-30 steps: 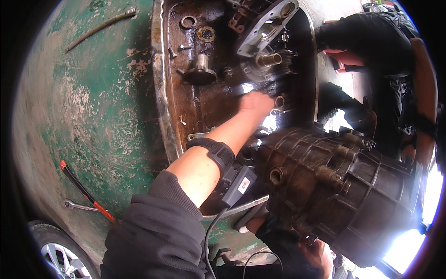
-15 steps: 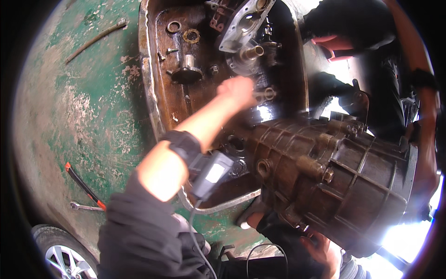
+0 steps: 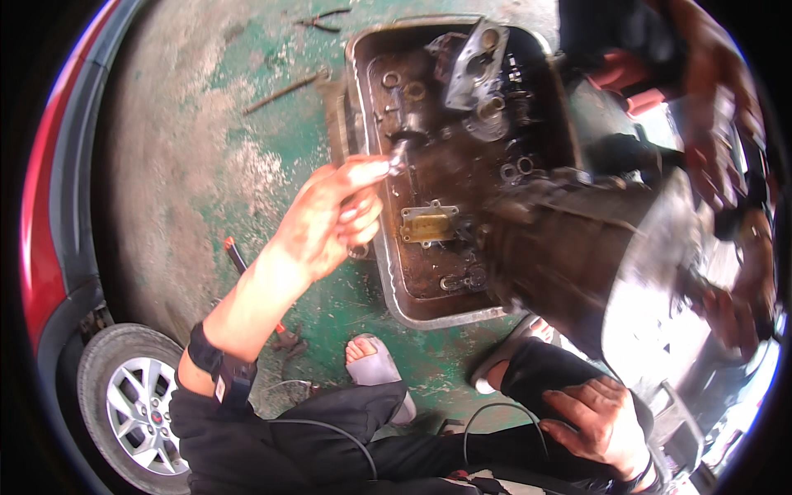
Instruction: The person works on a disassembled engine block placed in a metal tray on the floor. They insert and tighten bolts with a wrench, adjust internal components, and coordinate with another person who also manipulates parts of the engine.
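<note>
My left hand (image 3: 334,210) is raised over the tray's left rim. Its thumb and forefinger pinch a small shiny metal piece (image 3: 399,154), blurred, perhaps a bolt. My right hand (image 3: 601,419) lies on my knee with its fingers spread, holding nothing. A metal drip tray (image 3: 437,309) with an oily brown inside stands in front of me. Over its right side leans a large ribbed gearbox housing (image 3: 569,247), smeared by motion. Another person's hands (image 3: 730,301) are at the housing's far right end.
In the tray lie a grey cover plate (image 3: 478,70), a flat rectangular metal part (image 3: 429,223), a ring (image 3: 390,80) and other small parts. Pliers (image 3: 323,20) and a rod (image 3: 285,93) lie on the green floor. A car wheel (image 3: 136,408) stands at lower left.
My left hand has come out of the tray, back toward the left, with the small metal piece. My right hand now rests on my knee, away from the housing. The view has shifted left.
</note>
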`<state>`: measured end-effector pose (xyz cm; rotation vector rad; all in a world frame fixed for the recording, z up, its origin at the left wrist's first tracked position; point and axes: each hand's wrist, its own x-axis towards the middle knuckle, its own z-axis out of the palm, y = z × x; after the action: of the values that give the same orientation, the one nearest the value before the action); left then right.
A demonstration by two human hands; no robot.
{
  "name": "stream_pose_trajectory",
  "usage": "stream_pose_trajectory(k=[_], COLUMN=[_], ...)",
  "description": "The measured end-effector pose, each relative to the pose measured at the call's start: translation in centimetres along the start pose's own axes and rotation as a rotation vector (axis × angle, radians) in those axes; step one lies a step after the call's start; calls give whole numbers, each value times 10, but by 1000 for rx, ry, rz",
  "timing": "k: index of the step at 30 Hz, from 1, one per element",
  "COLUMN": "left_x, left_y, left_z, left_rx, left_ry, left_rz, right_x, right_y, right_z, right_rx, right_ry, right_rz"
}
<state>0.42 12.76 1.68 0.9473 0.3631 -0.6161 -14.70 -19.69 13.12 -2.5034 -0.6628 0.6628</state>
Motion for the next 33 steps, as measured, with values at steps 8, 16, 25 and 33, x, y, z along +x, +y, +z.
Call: stream_pose_trajectory(k=[8,16,25,33], left_x=[-83,-73,-76,-83], left_y=[29,8,-18,-24], left_z=[167,260,276,282], left_rx=[583,1146,1145,1079], left_ry=[99,263,264,322], left_rz=[518,919,889,807], right_x=[-55,-106,-121,-124], right_y=[-6,-7,-6,-3], right_z=[-8,12,22,25], right_rx=[24,-29,0,-57], right_ry=[248,278,388,372], right_rz=[-279,-317,-339,-327])
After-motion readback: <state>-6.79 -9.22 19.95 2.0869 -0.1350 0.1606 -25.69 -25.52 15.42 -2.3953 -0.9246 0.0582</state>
